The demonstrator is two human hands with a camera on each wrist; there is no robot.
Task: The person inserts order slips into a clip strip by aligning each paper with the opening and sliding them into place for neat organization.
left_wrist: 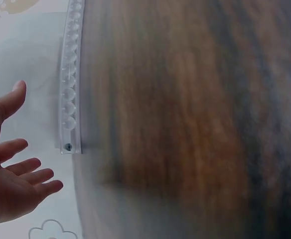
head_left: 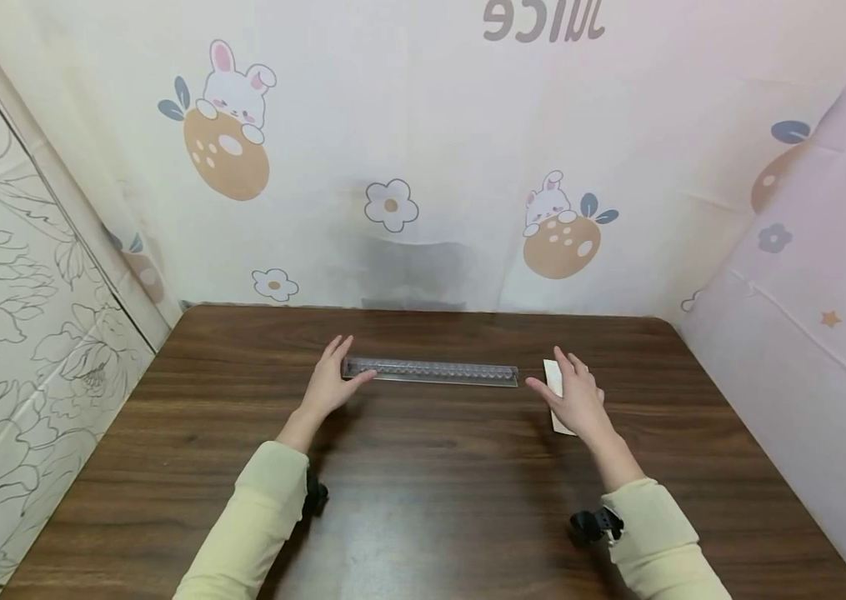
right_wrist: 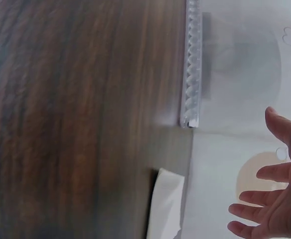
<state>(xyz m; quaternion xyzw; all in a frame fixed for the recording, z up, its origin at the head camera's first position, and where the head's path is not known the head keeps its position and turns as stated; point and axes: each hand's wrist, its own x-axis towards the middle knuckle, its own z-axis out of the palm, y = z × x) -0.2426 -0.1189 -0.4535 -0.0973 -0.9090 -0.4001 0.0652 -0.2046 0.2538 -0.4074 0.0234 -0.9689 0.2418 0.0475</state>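
The clear strip (head_left: pixel 433 372) was placed between the two hands, its ends near the thumbs. The fingers of the left hand (head_left: pixel 328 386) were spread and loosely bent, with nothing gripped; from the head its thumb was seen across the strip's near end, though a gap was shown from the left wrist. The fingers of the right hand (head_left: pixel 578 402) were likewise parted and unloaded, just beyond the other end, and a white piece (head_left: pixel 552 373) was partly covered beneath them. The step in hand was judged to be a reach to both ends. For it to be done well, the thumbs would best be set along the strip's near edge and the fingertips behind its far edge, and even pressure used — a strip so long and thin might be twisted or tipped by a one-sided pull. The white piece would best be kept clear of the right fingertips. The strip appeared to be made of smooth, transparent plastic, straight and narrow, with a row of rounded bumps (left_wrist: pixel 69 94) between the fingers and a small dark spot (left_wrist: pixel 68 147) nearest the left ones. The white piece was flat and pale — paper or cloth could not be told. Under the fingers, a brown tabletop (head_left: pixel 430 467) was streaked with wood grain.
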